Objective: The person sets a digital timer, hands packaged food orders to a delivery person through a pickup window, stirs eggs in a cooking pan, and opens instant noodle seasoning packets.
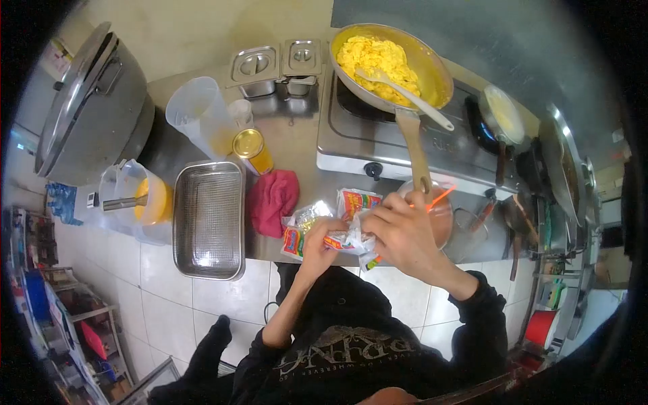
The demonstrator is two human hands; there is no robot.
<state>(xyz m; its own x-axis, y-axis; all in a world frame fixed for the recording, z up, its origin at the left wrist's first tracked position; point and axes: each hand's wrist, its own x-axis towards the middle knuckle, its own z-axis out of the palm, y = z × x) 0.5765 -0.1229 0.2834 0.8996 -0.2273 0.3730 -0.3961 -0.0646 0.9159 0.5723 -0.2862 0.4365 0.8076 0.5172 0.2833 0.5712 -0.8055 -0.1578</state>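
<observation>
My left hand [320, 247] and my right hand [408, 236] are close together at the counter's front edge. Both are closed on a crumpled food packet [353, 237], white and red with a silvery inside. More printed packets [356, 202] lie just behind it, and an opened foil one [312, 217] is beside my left hand. A pink cloth [273, 201] sits left of the packets. Behind my right hand, partly hidden by it, is a round reddish-brown container [442, 228] with an orange handle [442, 196].
A frying pan [437, 71] of scrambled egg [374, 61] with a spatula [418, 101] rests on the stove [351, 140], its handle pointing towards me. A small pan [503, 116] stands over a blue flame. Leftward are a wire-mesh tray [210, 266], a yellow-lidded can [253, 150] and plastic jugs [196, 108].
</observation>
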